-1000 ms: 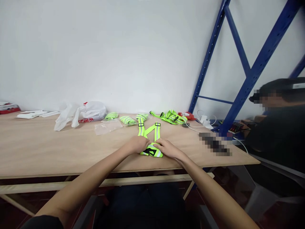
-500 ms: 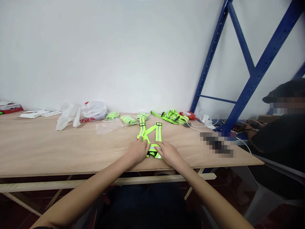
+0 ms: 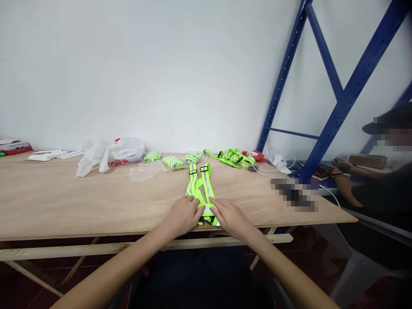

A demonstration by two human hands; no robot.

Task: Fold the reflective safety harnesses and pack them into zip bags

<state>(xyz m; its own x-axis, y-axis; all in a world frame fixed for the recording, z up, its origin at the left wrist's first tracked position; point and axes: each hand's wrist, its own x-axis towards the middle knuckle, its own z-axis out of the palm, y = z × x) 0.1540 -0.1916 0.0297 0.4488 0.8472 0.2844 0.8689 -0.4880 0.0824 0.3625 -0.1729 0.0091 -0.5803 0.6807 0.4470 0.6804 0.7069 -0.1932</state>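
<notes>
A neon-yellow reflective vest [image 3: 207,184] made of straps with silver stripes lies on the table in front of me. Its two shoulder straps point away from me, each with a black buckle. My left hand [image 3: 183,214] grips the left side of its lower band, thumb on the near part and fingers over the strap. On the other side, my right hand [image 3: 232,218] pinches the band between thumb and fingers. Black clips at the band's lower edge show between the hands, close to the table's front edge.
Bagged folded vests [image 3: 174,162], a clear plastic bag [image 3: 146,173] and white bags [image 3: 127,150] lie toward the wall. A loose vest [image 3: 233,157] sits back right, beside a red packet [image 3: 254,155] and cables. A blue rack [image 3: 341,103] and a co-worker [image 3: 383,184] are at right.
Both hands have drawn the vest toward me, nearer the table's front edge. Its shoulder straps now lie straighter and closer together. The co-worker's hands have come into view.
</notes>
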